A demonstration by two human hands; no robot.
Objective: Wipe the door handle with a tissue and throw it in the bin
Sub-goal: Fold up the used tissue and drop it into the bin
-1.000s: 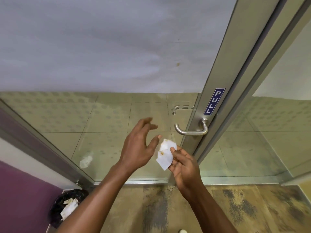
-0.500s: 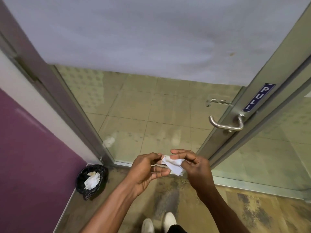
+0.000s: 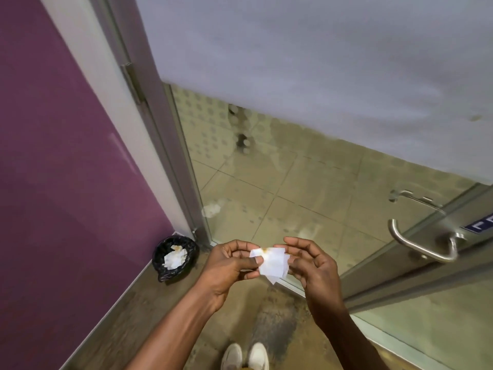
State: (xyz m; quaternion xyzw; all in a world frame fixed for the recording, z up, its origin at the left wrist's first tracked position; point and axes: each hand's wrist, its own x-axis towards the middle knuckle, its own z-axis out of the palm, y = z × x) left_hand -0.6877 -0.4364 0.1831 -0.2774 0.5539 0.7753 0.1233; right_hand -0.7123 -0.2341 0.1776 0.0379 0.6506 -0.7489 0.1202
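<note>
A small white tissue (image 3: pixel 272 261) with a brown stain near its top edge is stretched between both hands at waist height. My left hand (image 3: pixel 230 265) pinches its left edge with thumb and fingers. My right hand (image 3: pixel 310 265) touches its right edge with loosely curled fingers. The silver lever door handle (image 3: pixel 418 245) is on the glass door's metal frame at the far right, well away from both hands. A small bin (image 3: pixel 174 257) lined with a black bag stands on the floor at the left, against the purple wall, with crumpled white tissue inside.
The glass door (image 3: pixel 306 188) has a frosted upper panel and a clear lower part showing tiled floor beyond. A purple wall (image 3: pixel 66 169) fills the left. My white shoes (image 3: pixel 245 356) stand on worn brown floor at the bottom.
The view has swung left and down, bringing the bin closer and pushing the handle to the right edge. The tissue went from my right hand alone to held between both hands.
</note>
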